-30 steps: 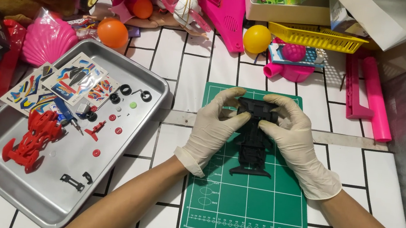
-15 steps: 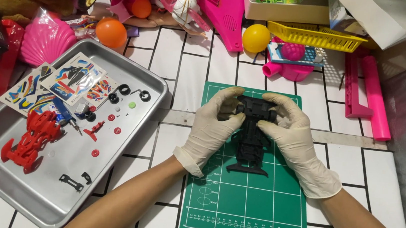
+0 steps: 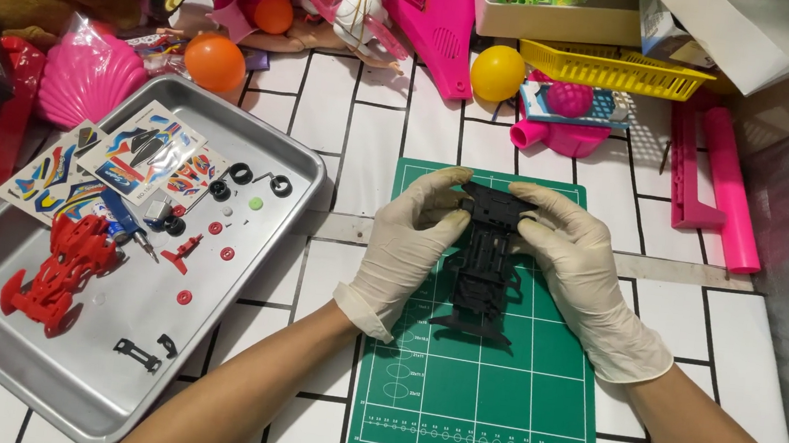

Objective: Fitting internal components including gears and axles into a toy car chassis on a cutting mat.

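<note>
A white-tiled worktop (image 3: pixel 364 140) carries everything, its far edge crowded with bright plastic toys. On its left lies a metal tray (image 3: pixel 93 395), and at centre a green cutting mat (image 3: pixel 482 407) with a printed grid. Both hands wear pale gloves and meet over the upper half of the mat: the left hand (image 3: pixel 407 242) and the right hand (image 3: pixel 580 265) each close their fingers on the far end of a black toy car chassis (image 3: pixel 485 275), one from either side, thumbs on top. The chassis runs lengthwise toward the person, its near end resting on or just above the mat; the view does not settle which. In the tray, a red car body (image 3: pixel 62 270) lies near the left edge, with sticker sheets (image 3: pixel 122 164) beyond it toward the tray's far corner. Small black wheels (image 3: pixel 241 174), red round pieces (image 3: pixel 215 229) and a little black bracket (image 3: pixel 138 353) are scattered loose across the tray floor. Beyond the tray sit a pink shell mould (image 3: pixel 87 82) and an orange ball (image 3: pixel 215 62), and beyond the mat a yellow ball (image 3: pixel 498 72).
</note>
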